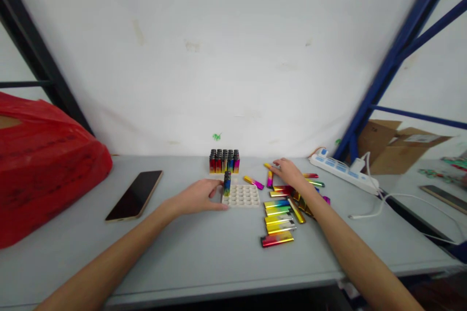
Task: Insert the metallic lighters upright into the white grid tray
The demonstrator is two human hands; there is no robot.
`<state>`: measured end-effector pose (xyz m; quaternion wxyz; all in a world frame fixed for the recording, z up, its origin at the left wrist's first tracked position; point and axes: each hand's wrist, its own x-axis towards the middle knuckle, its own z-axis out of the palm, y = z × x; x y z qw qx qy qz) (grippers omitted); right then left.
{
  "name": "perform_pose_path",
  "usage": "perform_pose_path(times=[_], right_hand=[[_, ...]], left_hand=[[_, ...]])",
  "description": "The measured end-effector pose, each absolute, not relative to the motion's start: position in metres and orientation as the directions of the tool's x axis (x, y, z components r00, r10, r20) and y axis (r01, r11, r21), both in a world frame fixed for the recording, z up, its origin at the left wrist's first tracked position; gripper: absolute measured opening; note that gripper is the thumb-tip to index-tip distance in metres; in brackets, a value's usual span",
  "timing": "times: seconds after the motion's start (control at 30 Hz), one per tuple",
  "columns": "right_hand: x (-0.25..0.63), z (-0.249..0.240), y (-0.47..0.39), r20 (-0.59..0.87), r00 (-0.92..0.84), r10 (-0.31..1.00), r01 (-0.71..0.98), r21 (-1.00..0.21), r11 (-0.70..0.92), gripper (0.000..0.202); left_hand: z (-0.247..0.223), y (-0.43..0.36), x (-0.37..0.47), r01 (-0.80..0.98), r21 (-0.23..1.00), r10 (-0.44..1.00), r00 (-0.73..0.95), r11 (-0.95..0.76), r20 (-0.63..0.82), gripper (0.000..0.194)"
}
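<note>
At the left edge of a white tray with round holes (245,196) is my left hand (199,197). Its thumb and fingers are apart, the thumb by the tray's front left corner. Blue-and-yellow lighters (227,184) stand upright in the tray's left end, close to those fingers. Farther right, my right hand (287,172) has its fingertips closed on a yellow-ended lighter (267,165), partly hidden by the fingers. Under and beside the right forearm lie several loose metallic lighters, among them a red-and-yellow lighter (277,239) nearest the front and a yellow-and-magenta lighter (254,182) behind the tray.
A block of upright lighters (224,161) stands against the wall. On the left are a phone (134,196) and a red plastic bag (47,165). A white power strip (345,173) with cables, blue shelf posts and a cardboard box (397,148) are on the right.
</note>
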<state>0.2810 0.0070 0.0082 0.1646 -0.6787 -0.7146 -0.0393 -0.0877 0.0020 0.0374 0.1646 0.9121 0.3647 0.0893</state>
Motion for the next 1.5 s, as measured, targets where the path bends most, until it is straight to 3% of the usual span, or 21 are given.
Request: perform_pose_path(times=[0.2, 0.3, 0.37, 0.43, 0.53, 0.73, 0.8, 0.9, 1.0, 1.1, 1.23, 1.5], right_hand=[[0.281, 0.008, 0.010, 0.354, -0.008, 0.935, 0.968, -0.231, 0.096, 0.020], [0.277, 0.014, 0.010, 0.424, 0.105, 0.900, 0.860, -0.493, 0.131, 0.022], [0.270, 0.017, 0.008, 0.401, 0.180, 0.898, 0.642, -0.740, 0.202, 0.035], [0.260, 0.020, 0.006, 0.355, 0.224, 0.908, 0.340, -0.901, 0.268, 0.049], [0.240, 0.026, -0.001, 0.303, 0.206, 0.931, 0.007, -0.951, 0.308, 0.054], [0.209, 0.037, -0.017, 0.237, 0.030, 0.971, -0.164, -0.957, 0.239, 0.049], [0.199, 0.035, -0.019, 0.222, -0.021, 0.975, -0.139, -0.966, 0.217, 0.049], [0.188, 0.030, -0.020, 0.278, 0.008, 0.961, 0.078, -0.958, 0.276, 0.047], [0.181, 0.026, -0.021, 0.407, 0.076, 0.910, 0.351, -0.865, 0.358, 0.054], [0.175, 0.024, -0.025, 0.460, 0.094, 0.883, 0.507, -0.786, 0.355, 0.051], [0.167, 0.024, -0.032, 0.474, 0.046, 0.879, 0.568, -0.736, 0.367, 0.040], [0.160, 0.026, -0.041, 0.446, -0.124, 0.886, 0.619, -0.664, 0.421, 0.039]], left_hand=[[0.037, 0.003, -0.089, 0.636, 0.355, 0.693, 0.720, -0.685, 0.046, 0.061], [0.036, 0.002, -0.088, 0.646, 0.334, 0.700, 0.711, -0.686, 0.062, 0.059], [0.035, 0.000, -0.086, 0.662, 0.320, 0.716, 0.694, -0.678, 0.081, 0.058], [0.032, -0.001, -0.084, 0.676, 0.314, 0.733, 0.672, -0.666, 0.109, 0.057], [0.026, 0.002, -0.082, 0.672, 0.307, 0.733, 0.661, -0.674, 0.160, 0.057], [0.010, 0.018, -0.086, 0.572, 0.364, 0.667, 0.705, -0.735, 0.240, 0.068], [0.005, 0.023, -0.087, 0.556, 0.365, 0.657, 0.702, -0.747, 0.274, 0.068], [-0.001, 0.029, -0.087, 0.536, 0.358, 0.640, 0.698, -0.764, 0.321, 0.067], [-0.004, 0.034, -0.086, 0.514, 0.357, 0.622, 0.702, -0.780, 0.347, 0.069], [-0.006, 0.037, -0.086, 0.501, 0.357, 0.611, 0.709, -0.788, 0.352, 0.071], [-0.004, 0.037, -0.085, 0.493, 0.370, 0.609, 0.714, -0.787, 0.345, 0.070], [-0.002, 0.036, -0.084, 0.506, 0.361, 0.615, 0.713, -0.784, 0.337, 0.068]])
